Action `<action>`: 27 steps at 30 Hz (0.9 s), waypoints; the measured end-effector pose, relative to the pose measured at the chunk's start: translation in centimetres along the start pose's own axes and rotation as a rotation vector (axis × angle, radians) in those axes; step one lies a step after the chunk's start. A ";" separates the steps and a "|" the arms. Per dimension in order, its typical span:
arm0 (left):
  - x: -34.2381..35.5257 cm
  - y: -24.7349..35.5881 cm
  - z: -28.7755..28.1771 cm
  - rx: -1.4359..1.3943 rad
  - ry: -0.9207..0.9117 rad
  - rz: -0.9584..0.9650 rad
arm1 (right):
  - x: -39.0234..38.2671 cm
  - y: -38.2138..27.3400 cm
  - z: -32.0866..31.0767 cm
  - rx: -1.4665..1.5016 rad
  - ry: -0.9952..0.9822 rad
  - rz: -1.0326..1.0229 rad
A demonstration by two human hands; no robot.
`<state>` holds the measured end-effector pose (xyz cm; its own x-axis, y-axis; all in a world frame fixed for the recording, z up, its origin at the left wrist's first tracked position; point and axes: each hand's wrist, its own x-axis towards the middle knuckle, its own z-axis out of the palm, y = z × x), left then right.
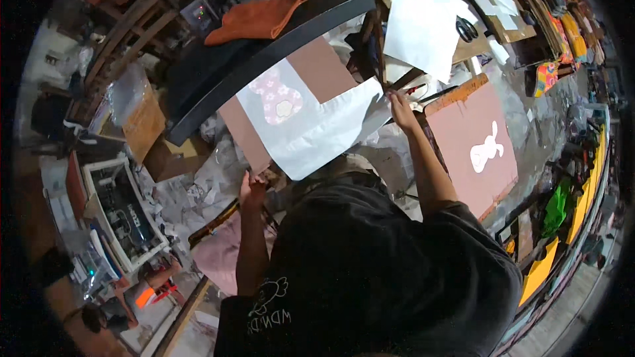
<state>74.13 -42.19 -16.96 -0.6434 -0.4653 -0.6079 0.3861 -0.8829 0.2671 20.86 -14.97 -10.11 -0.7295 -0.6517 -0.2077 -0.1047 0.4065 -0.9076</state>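
A white sheet (317, 145) with a pale pink floral cut-out shape (271, 92) lies over a brown-pink board (314, 69) beside a dark curved ledge. My left hand (251, 185) is closed on the board's lower-left corner. At the sheet's upper-right end, my right hand (402, 109) has curled fingers at the edge, apparently gripping it. Right of that hand lies a pinkish board (463, 165) with a white rabbit-like shape (485, 149) on it.
The dark curved ledge (198, 92) carries an orange cloth (258, 20). White papers (417, 26) and black scissors (466, 28) lie upper right. A white-framed box of equipment (92, 175) stands left. Another person (119, 311) is at lower left. Yellow sheets (537, 271) line the right.
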 end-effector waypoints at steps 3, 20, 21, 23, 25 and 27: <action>-2.8 1.2 1.8 0.013 0.027 -0.008 | 1.5 0.7 0.4 -0.008 -0.208 -0.022; -6.9 0.6 2.6 0.661 0.391 0.467 | 2.3 2.1 -0.1 0.256 -0.629 0.255; -5.8 0.4 3.3 1.093 0.427 0.601 | 1.9 2.2 -0.4 0.246 -0.611 0.261; -6.6 0.1 4.2 0.854 0.296 0.502 | 1.4 2.6 -0.3 0.235 -0.596 0.270; -7.5 -0.4 9.7 0.661 0.282 0.442 | 1.2 2.5 -0.3 0.208 -0.568 0.267; -7.8 -0.9 11.0 0.459 0.294 0.439 | 1.3 2.2 -0.1 0.200 -0.558 0.250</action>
<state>71.53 -38.48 -4.24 -0.2612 -0.8061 -0.5310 0.2099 -0.5844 0.7839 19.65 -14.86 -12.33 -0.2482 -0.8097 -0.5317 0.1902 0.4975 -0.8464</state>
